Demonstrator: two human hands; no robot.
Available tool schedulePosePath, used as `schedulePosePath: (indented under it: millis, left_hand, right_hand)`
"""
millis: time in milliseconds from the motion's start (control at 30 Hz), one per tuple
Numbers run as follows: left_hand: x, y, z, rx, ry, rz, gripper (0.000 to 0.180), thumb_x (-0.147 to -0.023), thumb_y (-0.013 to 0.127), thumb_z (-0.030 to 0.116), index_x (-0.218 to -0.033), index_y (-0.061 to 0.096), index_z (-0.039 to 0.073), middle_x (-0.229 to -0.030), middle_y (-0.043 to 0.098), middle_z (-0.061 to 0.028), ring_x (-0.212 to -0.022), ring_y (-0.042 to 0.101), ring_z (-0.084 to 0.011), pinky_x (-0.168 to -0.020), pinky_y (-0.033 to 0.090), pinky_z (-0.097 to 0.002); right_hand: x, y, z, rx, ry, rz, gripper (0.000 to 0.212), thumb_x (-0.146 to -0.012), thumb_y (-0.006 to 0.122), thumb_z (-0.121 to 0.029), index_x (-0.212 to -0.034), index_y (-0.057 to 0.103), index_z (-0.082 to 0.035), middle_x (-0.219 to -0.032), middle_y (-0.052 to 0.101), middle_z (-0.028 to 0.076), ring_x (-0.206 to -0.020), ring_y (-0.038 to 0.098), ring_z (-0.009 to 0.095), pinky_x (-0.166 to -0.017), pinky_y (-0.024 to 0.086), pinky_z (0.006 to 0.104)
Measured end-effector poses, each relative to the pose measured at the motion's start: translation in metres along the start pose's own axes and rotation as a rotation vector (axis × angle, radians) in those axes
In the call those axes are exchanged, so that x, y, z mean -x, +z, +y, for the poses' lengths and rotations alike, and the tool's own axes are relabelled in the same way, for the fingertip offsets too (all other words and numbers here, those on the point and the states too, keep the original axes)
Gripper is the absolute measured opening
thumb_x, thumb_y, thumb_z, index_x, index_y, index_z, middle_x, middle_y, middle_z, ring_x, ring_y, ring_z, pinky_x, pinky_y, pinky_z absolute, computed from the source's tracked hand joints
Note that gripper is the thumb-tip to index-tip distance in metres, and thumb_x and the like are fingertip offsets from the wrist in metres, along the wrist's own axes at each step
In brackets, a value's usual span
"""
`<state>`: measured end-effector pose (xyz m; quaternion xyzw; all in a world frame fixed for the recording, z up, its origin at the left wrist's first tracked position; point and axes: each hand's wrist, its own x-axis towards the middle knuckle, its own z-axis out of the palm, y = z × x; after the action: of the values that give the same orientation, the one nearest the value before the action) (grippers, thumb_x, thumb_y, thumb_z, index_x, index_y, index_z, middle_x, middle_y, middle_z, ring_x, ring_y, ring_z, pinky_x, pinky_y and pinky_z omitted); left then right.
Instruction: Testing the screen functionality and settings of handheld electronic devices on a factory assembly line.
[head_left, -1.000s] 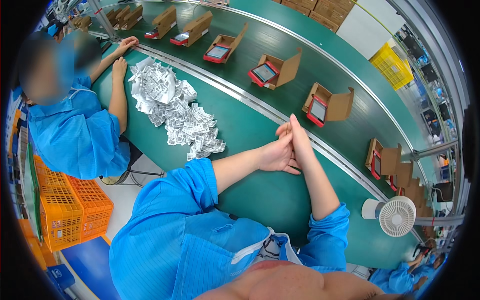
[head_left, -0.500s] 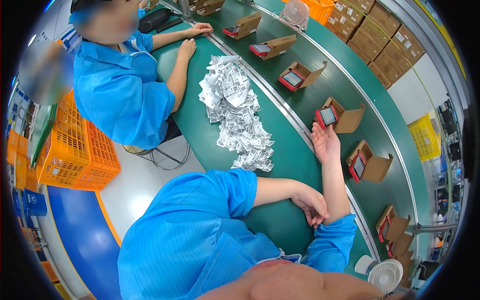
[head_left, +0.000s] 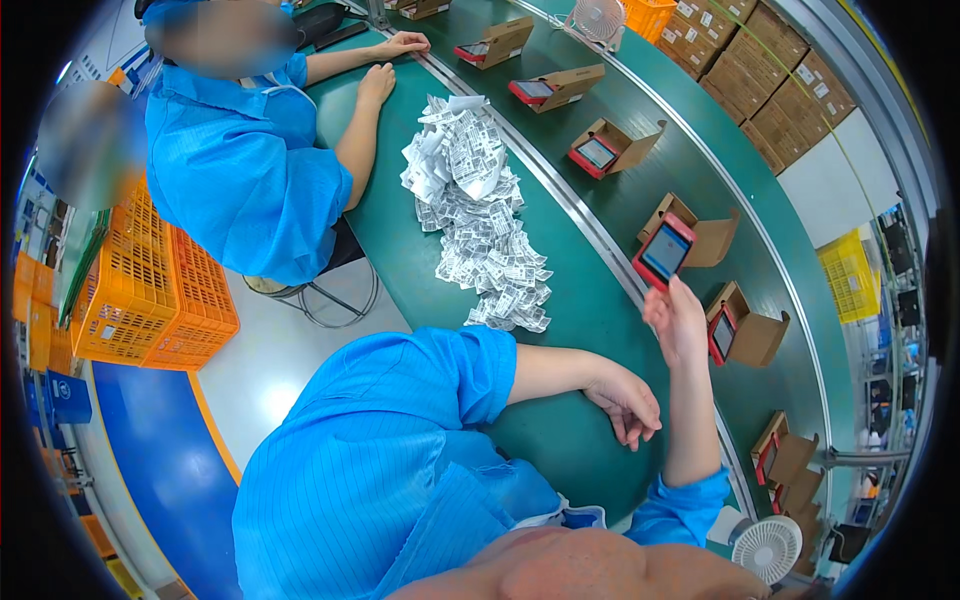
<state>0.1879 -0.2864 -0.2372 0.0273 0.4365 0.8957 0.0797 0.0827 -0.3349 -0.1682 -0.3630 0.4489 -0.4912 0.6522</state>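
Observation:
A red handheld device with a lit screen (head_left: pixel 664 252) is tilted up in my right hand (head_left: pixel 682 325), whose fingers and thumb pinch its lower end. It is beside an open brown carton (head_left: pixel 712 236) on the green belt (head_left: pixel 640 215). My left hand (head_left: pixel 622 400) rests at the edge of the green worktable (head_left: pixel 570 450), holding nothing, its fingers loosely bent and slightly apart. Just nearer on the belt is another open carton (head_left: pixel 760 338) with a red device (head_left: pixel 722 334) in it. A heap of printed white paper slips (head_left: pixel 480 220) lies on the table beyond my left forearm.
More open cartons with red devices, such as this carton (head_left: pixel 630 147), line the belt. A metal rail (head_left: pixel 560 190) divides belt from table. A co-worker in blue (head_left: pixel 240 170) sits at the far left. A small white fan (head_left: pixel 767 548) stands near right; orange crates (head_left: pixel 150 290) are stacked left.
My right hand has taken hold of the red device and lifted it out of its carton, drawing it slightly toward me. My left hand has stayed at the table edge.

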Motion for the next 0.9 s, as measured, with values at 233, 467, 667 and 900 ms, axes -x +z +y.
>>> schedulePosePath:
  millis: [233,467,667,900]
  left_hand:
    - [0.009,0.007,0.014,0.275,-0.004,0.237,0.044,-0.098,0.035,0.044,-0.107,0.054,0.006,-0.089,0.064,-0.0125,-0.091,0.066,-0.0261,-0.074,0.057,-0.0403]
    - [-0.002,0.004,0.021,0.424,0.147,0.325,0.08,-0.087,0.009,0.073,-0.134,0.042,0.018,-0.115,0.059,-0.0124,-0.097,0.064,-0.0319,-0.073,0.058,-0.0476]
    - [0.016,0.001,0.028,0.402,0.336,0.365,0.063,-0.095,0.027,0.057,-0.136,0.041,0.011,-0.132,0.051,-0.016,-0.112,0.057,-0.0355,-0.08,0.055,-0.0505]
    - [0.01,-0.008,0.018,0.249,0.221,0.381,0.06,-0.091,0.053,0.03,-0.142,0.029,0.013,-0.128,0.051,-0.0134,-0.11,0.058,-0.0296,-0.079,0.056,-0.042]
  right_hand:
    - [0.12,-0.01,-0.009,0.097,0.015,0.029,0.029,-0.101,0.039,-0.027,-0.1,0.052,0.0,-0.073,0.059,0.008,-0.056,0.057,0.014,-0.05,0.046,0.0242]
    - [0.162,-0.062,0.064,0.397,-0.171,0.181,0.042,-0.1,0.042,-0.028,-0.128,0.046,0.003,-0.082,0.06,0.008,-0.065,0.058,0.013,-0.059,0.046,0.0246]
    - [0.13,-0.066,0.091,0.214,-0.255,0.12,0.018,-0.098,0.047,-0.015,-0.111,0.043,-0.003,-0.085,0.058,0.008,-0.065,0.057,0.013,-0.049,0.045,0.0235]
    - [0.14,-0.068,0.087,0.295,-0.484,0.418,0.054,-0.092,0.056,-0.02,-0.135,0.029,-0.001,-0.115,0.049,0.01,-0.078,0.054,0.009,-0.05,0.044,0.02]
